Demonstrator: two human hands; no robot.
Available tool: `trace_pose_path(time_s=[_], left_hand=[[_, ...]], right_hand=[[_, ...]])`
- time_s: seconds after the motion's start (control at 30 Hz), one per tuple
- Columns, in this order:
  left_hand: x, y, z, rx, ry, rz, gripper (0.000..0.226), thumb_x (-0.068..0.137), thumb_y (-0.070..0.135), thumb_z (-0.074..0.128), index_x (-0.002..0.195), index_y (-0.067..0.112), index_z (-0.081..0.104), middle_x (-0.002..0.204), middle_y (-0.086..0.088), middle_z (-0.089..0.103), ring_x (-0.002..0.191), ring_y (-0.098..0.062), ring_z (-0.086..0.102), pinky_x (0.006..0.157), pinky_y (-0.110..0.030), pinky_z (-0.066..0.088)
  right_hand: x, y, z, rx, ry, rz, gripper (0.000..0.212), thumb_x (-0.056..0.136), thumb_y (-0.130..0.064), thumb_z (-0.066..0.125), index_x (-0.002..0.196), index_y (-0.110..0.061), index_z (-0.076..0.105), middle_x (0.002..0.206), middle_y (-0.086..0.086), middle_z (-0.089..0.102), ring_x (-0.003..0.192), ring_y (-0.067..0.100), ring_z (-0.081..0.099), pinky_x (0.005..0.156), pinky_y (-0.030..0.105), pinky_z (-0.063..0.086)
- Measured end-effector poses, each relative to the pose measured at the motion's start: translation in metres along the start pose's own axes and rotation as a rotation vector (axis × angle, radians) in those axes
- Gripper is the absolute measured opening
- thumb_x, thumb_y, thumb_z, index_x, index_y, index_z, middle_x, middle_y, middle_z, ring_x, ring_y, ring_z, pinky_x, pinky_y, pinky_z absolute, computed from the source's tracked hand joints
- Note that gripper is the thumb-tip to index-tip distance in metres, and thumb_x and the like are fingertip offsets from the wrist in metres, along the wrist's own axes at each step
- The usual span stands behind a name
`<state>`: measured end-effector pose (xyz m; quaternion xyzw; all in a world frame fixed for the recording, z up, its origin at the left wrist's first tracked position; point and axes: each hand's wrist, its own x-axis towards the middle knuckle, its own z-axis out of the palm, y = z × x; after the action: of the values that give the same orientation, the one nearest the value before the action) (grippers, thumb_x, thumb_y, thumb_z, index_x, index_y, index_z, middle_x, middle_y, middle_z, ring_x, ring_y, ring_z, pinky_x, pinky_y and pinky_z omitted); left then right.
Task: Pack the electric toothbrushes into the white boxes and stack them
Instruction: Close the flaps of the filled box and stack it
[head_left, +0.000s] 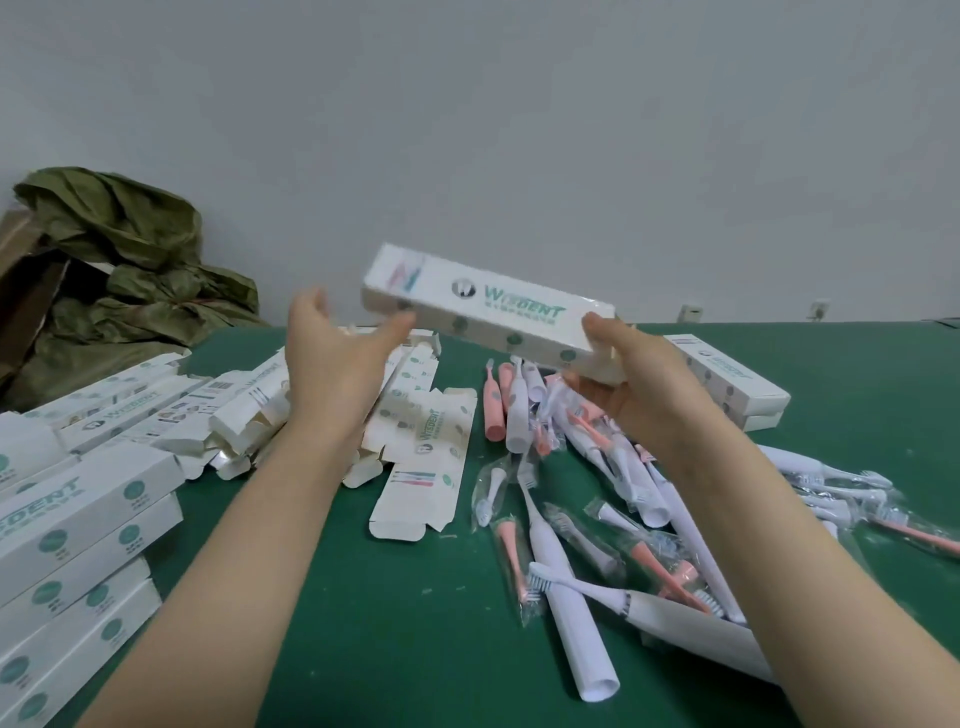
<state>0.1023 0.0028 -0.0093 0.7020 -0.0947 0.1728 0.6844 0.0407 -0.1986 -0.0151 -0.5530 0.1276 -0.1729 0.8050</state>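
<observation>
The white box (483, 312) runs ten-to-four: right hand (628, 384) grips its four-o'clock end, left hand (332, 364) open beside the ten-o'clock end.

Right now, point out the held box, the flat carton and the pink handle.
held box (488, 312): head view, printed top face.
flat carton (423, 462): head view, middle panel.
pink handle (493, 415): head view, lower body.

One closed white box (483, 306), green lettering, held aloft and sloping down to the right, its right end gripped by the right hand (639, 384). Stack of closed boxes (88, 499) at left; pair of closed boxes (727, 376) far right. Flat cartons (426, 431) lie unfolded at centre. Toothbrushes (569, 618), pink and white, heaped loose at right, spare heads in clear bags
</observation>
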Motion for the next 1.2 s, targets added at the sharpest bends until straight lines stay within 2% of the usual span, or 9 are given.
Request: trace_pose_path(time_s=[0.07, 0.17, 0.3, 0.4, 0.57, 0.67, 0.87, 1.07, 1.2], left_hand=[[-0.002, -0.011, 0.001, 0.393, 0.109, 0.071, 0.083, 0.080, 0.026, 0.074, 0.145, 0.008, 0.026, 0.150, -0.009, 0.026, 0.138, -0.022, 0.022, 0.106, -0.027, 0.021], [-0.012, -0.011, 0.009, 0.419, -0.038, 0.400, 0.062, 0.081, 0.029, 0.070, 0.135, 0.017, 0.043, 0.142, -0.003, 0.036, 0.132, -0.017, 0.030, 0.103, -0.021, 0.021], [-0.031, -0.006, 0.024, 0.487, -0.395, 0.592, 0.065, 0.075, 0.041, 0.072, 0.132, 0.024, 0.044, 0.135, 0.007, 0.042, 0.119, -0.005, 0.039, 0.103, -0.028, 0.033], [-0.031, -0.011, 0.023, 0.584, -0.409, 0.750, 0.048, 0.083, 0.031, 0.070, 0.126, 0.024, 0.050, 0.127, 0.002, 0.048, 0.114, -0.014, 0.042, 0.096, -0.034, 0.037], [-0.030, -0.009, 0.021, 0.640, -0.473, 0.777, 0.032, 0.086, 0.017, 0.062, 0.114, 0.032, 0.057, 0.144, -0.003, 0.036, 0.126, -0.013, 0.028, 0.100, -0.032, 0.023], [-0.030, -0.003, 0.018, 0.525, -0.500, 0.698, 0.016, 0.087, 0.027, 0.054, 0.101, 0.033, 0.060, 0.143, 0.002, 0.036, 0.132, -0.010, 0.026, 0.100, -0.026, 0.021], [-0.027, 0.004, 0.020, 0.469, -0.375, 0.698, 0.021, 0.098, 0.031, 0.044, 0.100, 0.021, 0.062, 0.103, 0.004, 0.061, 0.092, 0.005, 0.046, 0.077, -0.003, 0.030], [-0.030, 0.006, 0.016, 0.629, -0.488, 0.611, 0.047, 0.076, 0.059, 0.056, 0.117, 0.036, 0.054, 0.112, 0.011, 0.055, 0.099, -0.005, 0.045, 0.081, -0.019, 0.037], [-0.026, 0.008, 0.011, 0.664, -0.575, 0.671, 0.060, 0.075, 0.037, 0.071, 0.130, 0.028, 0.051, 0.118, 0.005, 0.056, 0.100, -0.004, 0.044, 0.079, -0.008, 0.030]], right_hand=[[0.002, 0.001, -0.003, -0.219, 0.067, -0.179, 0.023, 0.092, -0.016, 0.060, 0.109, -0.002, 0.056, 0.102, 0.010, 0.066, 0.082, 0.015, 0.066, 0.061, 0.019, 0.056], [-0.004, 0.006, 0.004, -0.373, -0.029, -0.183, 0.023, 0.095, -0.027, 0.054, 0.107, -0.007, 0.057, 0.105, 0.009, 0.066, 0.088, 0.017, 0.066, 0.066, 0.021, 0.058], [-0.017, 0.010, 0.022, -0.385, -0.180, -0.173, 0.039, 0.102, -0.034, 0.037, 0.109, -0.003, 0.060, 0.101, 0.015, 0.069, 0.091, 0.032, 0.068, 0.077, 0.036, 0.058], [-0.023, 0.005, 0.026, -0.479, -0.180, -0.264, 0.049, 0.102, -0.038, 0.032, 0.099, 0.000, 0.063, 0.087, 0.019, 0.065, 0.082, 0.033, 0.065, 0.082, 0.040, 0.056], [-0.026, -0.001, 0.023, -0.501, -0.115, -0.396, 0.032, 0.101, -0.019, 0.041, 0.100, 0.001, 0.067, 0.093, 0.023, 0.066, 0.080, 0.023, 0.057, 0.083, 0.046, 0.050], [-0.026, -0.001, 0.021, -0.451, -0.162, -0.365, 0.025, 0.099, -0.011, 0.045, 0.105, -0.001, 0.067, 0.091, 0.014, 0.067, 0.083, 0.022, 0.061, 0.081, 0.036, 0.053], [-0.023, 0.003, 0.023, -0.529, -0.207, -0.381, 0.022, 0.098, -0.017, 0.050, 0.102, -0.008, 0.070, 0.091, 0.013, 0.070, 0.081, 0.020, 0.062, 0.083, 0.040, 0.051], [-0.020, 0.005, 0.020, -0.491, -0.181, -0.350, 0.022, 0.098, -0.016, 0.049, 0.102, -0.009, 0.069, 0.097, 0.017, 0.070, 0.090, 0.034, 0.066, 0.093, 0.050, 0.049], [-0.015, 0.009, 0.021, -0.425, -0.226, -0.317, 0.028, 0.100, -0.019, 0.044, 0.097, -0.006, 0.068, 0.100, 0.024, 0.068, 0.094, 0.035, 0.065, 0.093, 0.050, 0.050]])
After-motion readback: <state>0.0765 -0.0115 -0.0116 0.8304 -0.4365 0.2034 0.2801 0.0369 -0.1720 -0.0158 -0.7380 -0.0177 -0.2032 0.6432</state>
